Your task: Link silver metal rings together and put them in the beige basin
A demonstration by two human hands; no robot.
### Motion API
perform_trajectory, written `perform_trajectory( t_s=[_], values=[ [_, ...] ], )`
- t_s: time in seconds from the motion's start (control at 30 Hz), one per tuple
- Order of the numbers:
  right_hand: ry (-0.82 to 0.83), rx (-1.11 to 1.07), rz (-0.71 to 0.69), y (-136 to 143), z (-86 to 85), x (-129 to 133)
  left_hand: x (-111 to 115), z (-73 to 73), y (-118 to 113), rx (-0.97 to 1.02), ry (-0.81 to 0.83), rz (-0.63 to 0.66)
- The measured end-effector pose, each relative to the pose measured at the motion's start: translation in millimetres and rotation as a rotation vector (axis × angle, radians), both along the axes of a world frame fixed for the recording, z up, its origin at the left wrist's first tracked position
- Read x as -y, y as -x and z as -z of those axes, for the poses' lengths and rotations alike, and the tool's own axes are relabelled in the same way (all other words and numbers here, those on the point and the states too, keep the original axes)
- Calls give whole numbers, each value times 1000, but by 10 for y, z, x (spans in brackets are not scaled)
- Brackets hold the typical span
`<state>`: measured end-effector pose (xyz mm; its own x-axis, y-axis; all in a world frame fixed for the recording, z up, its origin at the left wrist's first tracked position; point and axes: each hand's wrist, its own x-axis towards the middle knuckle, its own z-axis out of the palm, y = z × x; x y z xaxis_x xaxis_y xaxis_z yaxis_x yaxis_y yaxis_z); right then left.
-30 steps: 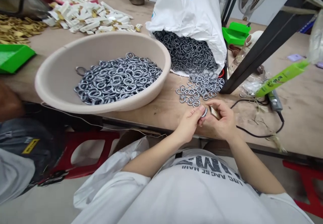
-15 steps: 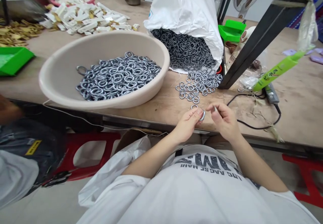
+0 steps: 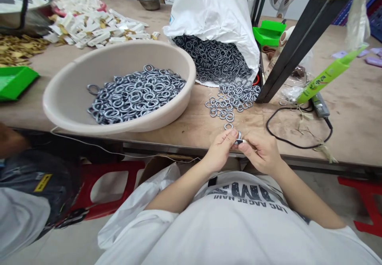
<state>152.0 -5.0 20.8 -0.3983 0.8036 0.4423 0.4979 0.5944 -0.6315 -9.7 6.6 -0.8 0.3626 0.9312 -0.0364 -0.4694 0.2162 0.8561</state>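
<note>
My left hand (image 3: 222, 147) pinches a grey ring (image 3: 239, 135) between thumb and fingers at the table's front edge. Close against it is my right hand (image 3: 260, 150), its thumb and fingers closed on a small flat tool with a dark tip (image 3: 239, 141). That tip meets the ring; the rest of the tool is hidden in the fingers. One loose ring (image 3: 228, 126) lies just beyond my left hand. Farther back, a pile of grey rings (image 3: 238, 96) spills from a white sack (image 3: 209, 14). To the left, a beige basin (image 3: 119, 127) holds many more rings (image 3: 137, 92).
A dark metal post (image 3: 292, 50) rises right of the sack. Beside it are a green-yellow wrapped stick (image 3: 325, 78) and a black cable (image 3: 286, 141). White pieces (image 3: 98, 30) and a green tray (image 3: 18, 82) lie left. Another person's arm (image 3: 12, 141) is at far left.
My right hand has moved left against my left hand, bringing the small tool's dark tip onto the ring. The view has shifted slightly.
</note>
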Motion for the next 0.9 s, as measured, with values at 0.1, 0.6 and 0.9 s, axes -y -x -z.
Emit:
perform_trajectory(
  t_s=[0.1,0.6,0.9],
  values=[
    [6,0,-1,-5,5,12,5,-9,8,-15,-4,6],
    [201,-72,272,-132,143,-312,86,35,111,-120,-182,136],
    [130,471,163,167,242,-595,-105,127,566,-190,-23,-203]
  ],
)
